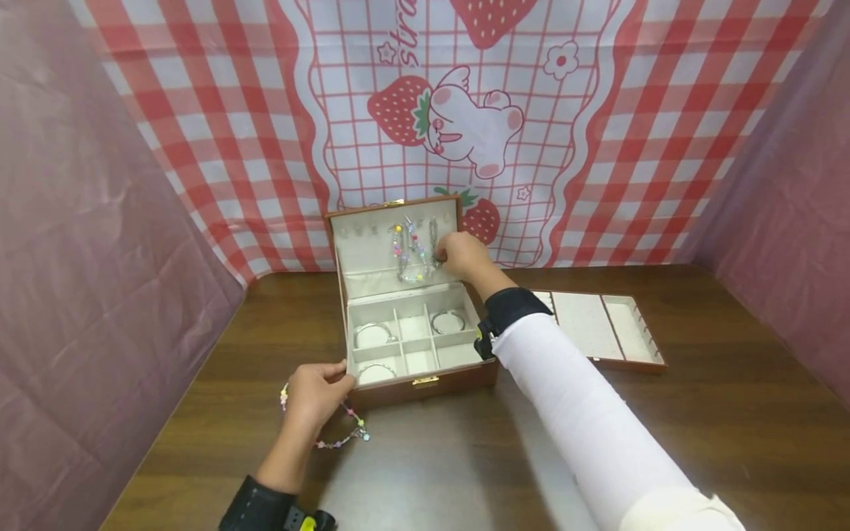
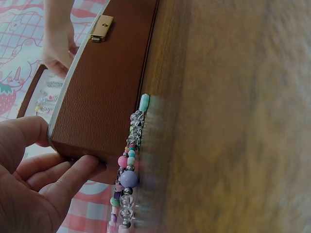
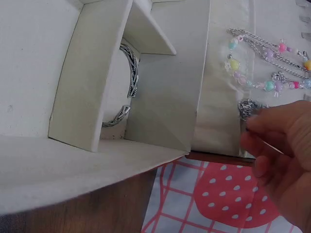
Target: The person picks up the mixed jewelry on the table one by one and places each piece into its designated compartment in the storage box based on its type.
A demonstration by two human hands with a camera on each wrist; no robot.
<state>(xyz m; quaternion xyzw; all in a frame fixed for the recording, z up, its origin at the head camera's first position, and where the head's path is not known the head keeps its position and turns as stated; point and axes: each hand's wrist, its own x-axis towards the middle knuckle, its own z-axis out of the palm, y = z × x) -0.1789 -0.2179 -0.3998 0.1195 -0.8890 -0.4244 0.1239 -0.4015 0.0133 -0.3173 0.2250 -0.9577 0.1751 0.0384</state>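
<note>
A brown jewelry box [image 1: 392, 396] stands with its lid raised. At its front left corner my left hand [image 1: 315, 394] grips the box, thumb at the rim and fingers against the side. By the right part of the lid's pale lining [image 1: 361, 258], my right hand [image 1: 465, 258] pinches the lower end of a silver chain [image 3: 249, 108]. The chain hangs on the lining. To its left hang colorful beads [image 1: 417, 243] and more silver chain. A beaded strand [image 2: 129, 179] lies on the table beside the box, partly hidden under my left wrist in the head view.
Inside the divided box lie several silver bangles, one a braided cuff [image 3: 133, 73]. A shallow divided tray [image 1: 583, 324] rests on the wooden table [image 1: 717, 413] at right, partly behind my right sleeve. A checked strawberry cloth [image 1: 252, 133] hangs behind the box.
</note>
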